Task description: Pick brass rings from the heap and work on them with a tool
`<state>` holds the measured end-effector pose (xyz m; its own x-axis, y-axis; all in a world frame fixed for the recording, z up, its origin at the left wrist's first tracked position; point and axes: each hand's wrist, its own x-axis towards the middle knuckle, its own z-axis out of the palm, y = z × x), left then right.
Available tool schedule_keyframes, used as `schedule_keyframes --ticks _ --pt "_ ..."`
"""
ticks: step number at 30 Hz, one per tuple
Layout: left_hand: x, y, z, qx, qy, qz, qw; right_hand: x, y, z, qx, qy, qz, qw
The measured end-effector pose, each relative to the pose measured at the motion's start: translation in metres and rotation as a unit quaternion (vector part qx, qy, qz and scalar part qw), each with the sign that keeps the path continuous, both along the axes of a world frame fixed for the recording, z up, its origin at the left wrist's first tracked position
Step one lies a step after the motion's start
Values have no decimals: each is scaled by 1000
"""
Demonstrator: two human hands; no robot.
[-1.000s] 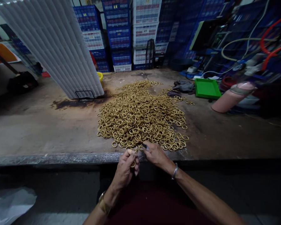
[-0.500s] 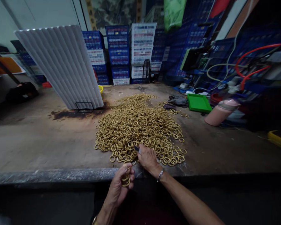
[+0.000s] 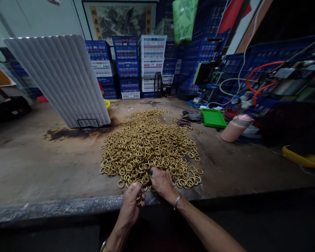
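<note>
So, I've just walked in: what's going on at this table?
A person's left hand holds a few gold-coloured rings just off the near edge of the worktable. The right hand, with a small dark piece at its tip that is too small to identify, is at the near side of a large loose heap of similar rings.

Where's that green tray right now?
In the head view, the green tray is right of centre on the worktable, past the heap of gold rings, between the grey cloth and the pink bottle.
</note>
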<state>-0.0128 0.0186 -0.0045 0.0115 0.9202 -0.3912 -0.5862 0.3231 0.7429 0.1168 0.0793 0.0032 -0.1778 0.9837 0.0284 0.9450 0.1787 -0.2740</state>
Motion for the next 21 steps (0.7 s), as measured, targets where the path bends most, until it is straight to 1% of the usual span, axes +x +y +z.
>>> schedule_keyframes --ticks 3,6,8,10,13,15,17,18,19,21 --pt "4 3 -2 12 39 -9 999 -1 2 4 -15 -16 5 1000" --pt "6 5 -3 21 79 5 997 2 1 7 -12 -11 13 1000" --pt "6 5 -3 29 113 17 993 6 -2 8 4 16 40 999" --pt "6 6 -1 46 154 18 987 10 -7 8 25 53 80 995" --pt "6 7 1 70 209 -2 975 14 -13 7 42 114 137 983" --pt "6 7 2 81 227 -17 970 13 -16 6 40 164 148 975" --pt "6 7 2 91 230 -20 969 11 -18 6 16 235 130 963" --pt "6 6 2 96 227 -16 969 9 -18 7 -5 281 115 953" --pt "5 4 2 99 223 -10 970 8 -19 8 -33 329 96 939" --pt "6 2 2 102 219 4 970 5 -21 9 -112 418 53 900"
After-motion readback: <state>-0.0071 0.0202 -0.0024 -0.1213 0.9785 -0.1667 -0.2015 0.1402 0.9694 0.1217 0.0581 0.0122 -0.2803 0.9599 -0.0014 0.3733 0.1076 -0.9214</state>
